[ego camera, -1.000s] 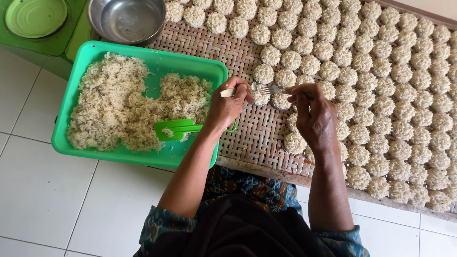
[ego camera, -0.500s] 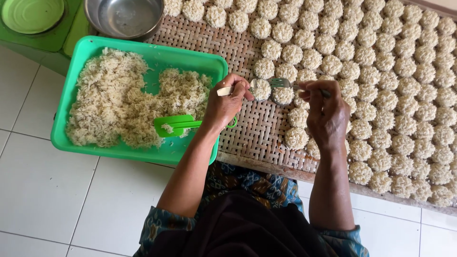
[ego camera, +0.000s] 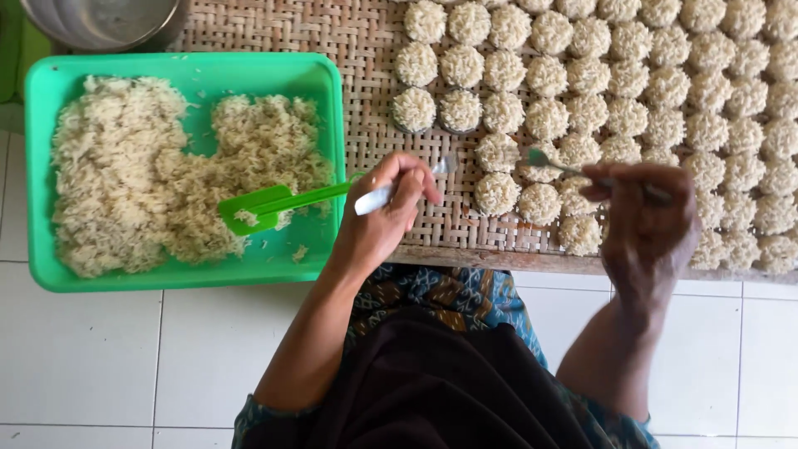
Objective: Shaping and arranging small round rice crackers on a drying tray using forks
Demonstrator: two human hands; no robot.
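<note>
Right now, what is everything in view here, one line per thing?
tray: one, green, left, on the floor tiles.
loose noodles: one heap, pale, in the tray.
scoop: one, green, lying in the tray.
woven mat: one, brown, top.
noodle rounds: dozens, pale, in rows on the mat.
metal bowl: one, grey, top left.
floor tiles: white, below.
left hand: holds a white-handled utensil.
right hand: holds a spoon over the rounds.
</note>
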